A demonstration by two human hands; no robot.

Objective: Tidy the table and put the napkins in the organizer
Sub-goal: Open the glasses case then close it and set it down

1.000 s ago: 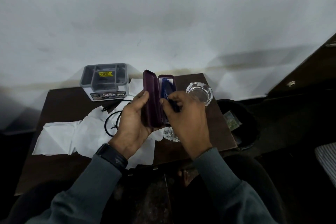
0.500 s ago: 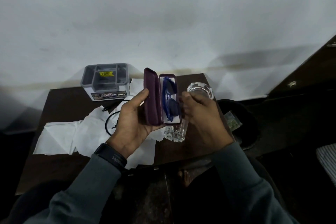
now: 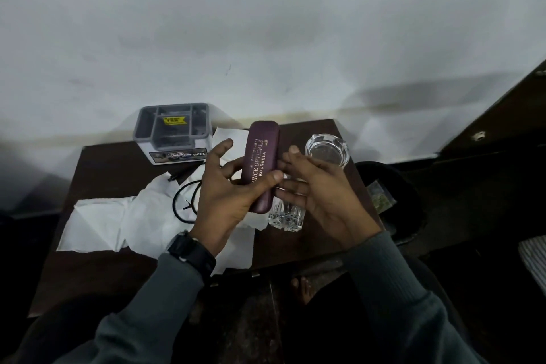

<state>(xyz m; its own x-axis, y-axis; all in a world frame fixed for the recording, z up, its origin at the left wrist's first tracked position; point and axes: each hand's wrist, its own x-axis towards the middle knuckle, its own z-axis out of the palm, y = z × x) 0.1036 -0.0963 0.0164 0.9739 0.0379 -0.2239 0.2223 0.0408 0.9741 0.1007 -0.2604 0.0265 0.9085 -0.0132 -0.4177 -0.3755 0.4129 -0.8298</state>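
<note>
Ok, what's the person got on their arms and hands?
Dark grey-green long sleeves on both arms; the left sleeve looks plain, the right sleeve finely ribbed. A black watch is on the left wrist. The left hand and right hand are bare, no gloves or visible rings.

- The scene is dim; the white wall [image 3: 266,38] is the brightest part, lit evenly and grey.
- The tabletop [image 3: 118,162] and the near floor are almost black.
- A soft shadow band crosses the wall at right.
- The centre is sharp: the gold print on the case [image 3: 260,162] is readable.
- The wide lens bends the edges.
</note>
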